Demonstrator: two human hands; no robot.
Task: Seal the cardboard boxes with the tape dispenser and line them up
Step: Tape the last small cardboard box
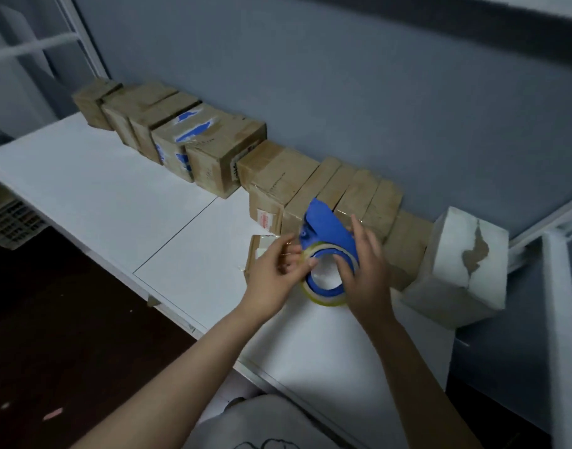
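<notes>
While clamped between both hands, hangs just above the tabletop (99, 189), at about four o'clock from the middle of the view: tape dispenser (326, 228), blue, nose tilted up toward eleven o'clock, tape roll (326, 299) at its lower end.

Right hand (365, 270): wrapped round the dispenser from three o'clock, fingers curled over the blue body, thumb reaching in toward the roll's core.

Left hand (278, 270): coming in from nine o'clock, thumb and curled fingers pinching at the rim of the roll. Cannot tell whether a loose end of tape sits between them.

Under the left hand, at nine o'clock of the dispenser: small box (257, 251), flat on the tabletop, partly hidden by the fingers, shiny clear tape on top.

Along the foot of the grey wall (343, 92): cardboard boxes (219, 157) in one row, packed side by side, running from ten o'clock down to four o'clock, some with blue marks on top.

At the row's four-o'clock end, just beside the last brown one: white box (456, 270), tilted, torn patch showing brown.

At nine o'clock, at the frame edge, below tabletop level: gridded basket (12, 222).
</notes>
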